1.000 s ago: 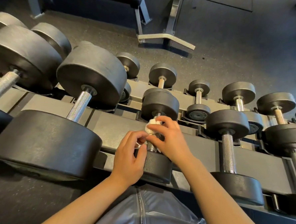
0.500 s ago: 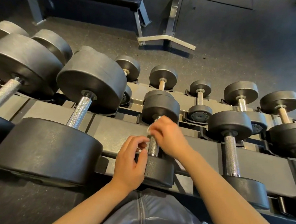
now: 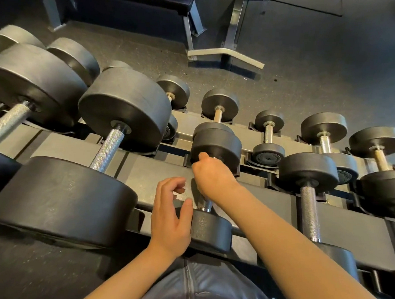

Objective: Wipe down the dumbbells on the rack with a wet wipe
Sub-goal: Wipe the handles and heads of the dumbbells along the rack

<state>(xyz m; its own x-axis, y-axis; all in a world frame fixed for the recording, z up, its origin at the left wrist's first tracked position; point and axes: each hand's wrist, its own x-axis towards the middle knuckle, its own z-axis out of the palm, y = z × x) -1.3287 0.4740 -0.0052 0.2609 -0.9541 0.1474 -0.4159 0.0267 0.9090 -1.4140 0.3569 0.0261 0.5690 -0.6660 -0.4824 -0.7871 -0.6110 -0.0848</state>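
The right hand (image 3: 210, 173) is curled around the upper handle of the small dumbbell (image 3: 211, 228), against its far head; the wet wipe is hidden, so whether it is held cannot be told. The left hand (image 3: 171, 217) hovers loosely curled, holding nothing, thumb beside the near head. The dumbbell lies on the rack (image 3: 149, 171) between a large dumbbell (image 3: 108, 148) and a medium dumbbell (image 3: 309, 197).

Right hand (image 3: 211, 173) wraps the small dumbbell (image 3: 211, 231) handle, boxed between its two heads. Big dumbbell (image 3: 114, 130) crowds left; bare rack (image 3: 247, 194) panel rightward, next dumbbell (image 3: 309, 214) beyond.
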